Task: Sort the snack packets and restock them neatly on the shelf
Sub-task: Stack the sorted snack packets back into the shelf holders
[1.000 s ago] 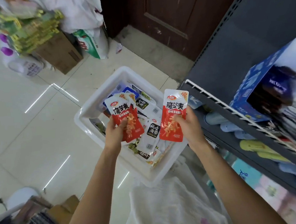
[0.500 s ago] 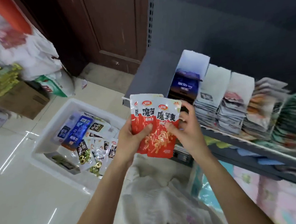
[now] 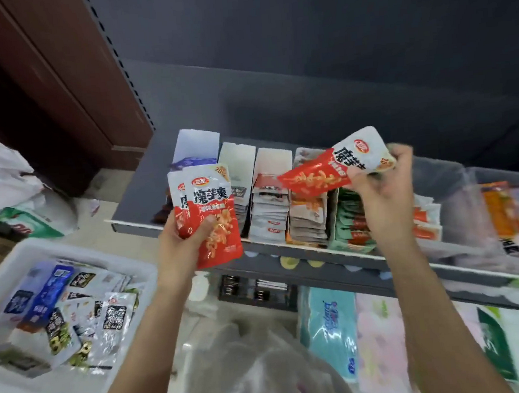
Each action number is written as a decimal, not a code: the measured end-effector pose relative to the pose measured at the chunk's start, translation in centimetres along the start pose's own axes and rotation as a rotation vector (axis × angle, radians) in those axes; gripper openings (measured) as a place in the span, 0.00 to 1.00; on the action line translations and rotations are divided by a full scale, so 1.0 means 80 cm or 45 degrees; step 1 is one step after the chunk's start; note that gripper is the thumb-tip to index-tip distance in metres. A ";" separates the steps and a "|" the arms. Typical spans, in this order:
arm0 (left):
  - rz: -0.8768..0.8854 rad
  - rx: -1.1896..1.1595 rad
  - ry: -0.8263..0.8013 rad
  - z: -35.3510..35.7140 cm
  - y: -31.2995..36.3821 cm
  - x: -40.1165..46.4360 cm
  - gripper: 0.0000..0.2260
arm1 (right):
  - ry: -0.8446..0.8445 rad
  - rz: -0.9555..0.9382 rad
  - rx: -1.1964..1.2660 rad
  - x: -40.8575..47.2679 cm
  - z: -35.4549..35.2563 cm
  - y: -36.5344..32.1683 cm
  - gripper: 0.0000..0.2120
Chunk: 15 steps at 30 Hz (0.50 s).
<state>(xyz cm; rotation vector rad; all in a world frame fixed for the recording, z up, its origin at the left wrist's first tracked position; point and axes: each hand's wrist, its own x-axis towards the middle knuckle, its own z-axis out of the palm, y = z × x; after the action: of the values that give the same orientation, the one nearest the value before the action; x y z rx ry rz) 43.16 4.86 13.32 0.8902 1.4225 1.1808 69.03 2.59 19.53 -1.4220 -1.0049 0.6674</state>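
Observation:
My left hand (image 3: 184, 246) grips a small stack of red-and-white snack packets (image 3: 210, 212) upright in front of the shelf's left end. My right hand (image 3: 380, 184) pinches one matching red-and-white packet (image 3: 327, 170), tilted sideways above the rows of packets on the dark shelf (image 3: 136, 205). On that shelf, open cardboard boxes (image 3: 270, 168) hold packets stacked in rows. A white plastic bin (image 3: 16, 256) at lower left holds several mixed packets, blue, white and black.
Below the shelf, a lower level holds tissue packs (image 3: 328, 326) and other wrapped goods. A white sack (image 3: 249, 369) lies under my arms. At the left stand a brown door (image 3: 59, 72), white bags (image 3: 2, 180) and a cardboard box.
My view has swung up from the bin to the shelf. My right hand has taken one packet off the stack and carried it right, over the shelf rows; my left hand keeps the others.

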 end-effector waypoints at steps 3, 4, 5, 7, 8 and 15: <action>0.053 -0.050 0.008 0.009 0.013 0.007 0.14 | -0.050 -0.132 -0.108 0.034 0.031 0.002 0.14; 0.077 -0.038 -0.006 0.012 0.017 0.009 0.15 | -0.091 -0.210 -0.239 0.045 0.044 0.010 0.11; 0.095 -0.029 -0.013 0.014 0.021 0.012 0.15 | -0.147 -0.307 -0.397 0.053 0.057 0.019 0.07; 0.121 -0.042 -0.015 0.020 0.030 0.023 0.13 | -0.256 -0.511 -0.747 0.066 0.078 0.041 0.02; 0.142 -0.052 -0.019 0.024 0.036 0.030 0.13 | -0.294 -0.586 -0.923 0.070 0.086 0.050 0.01; 0.313 -0.142 -0.191 0.068 0.091 0.085 0.15 | -0.563 -0.788 -1.567 0.066 0.090 0.080 0.10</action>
<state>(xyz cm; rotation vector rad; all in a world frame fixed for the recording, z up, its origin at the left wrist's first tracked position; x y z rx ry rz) 46.72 14.11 18.77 1.0732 1.1393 1.3323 66.39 11.23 13.24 -1.8186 -2.3119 -0.2168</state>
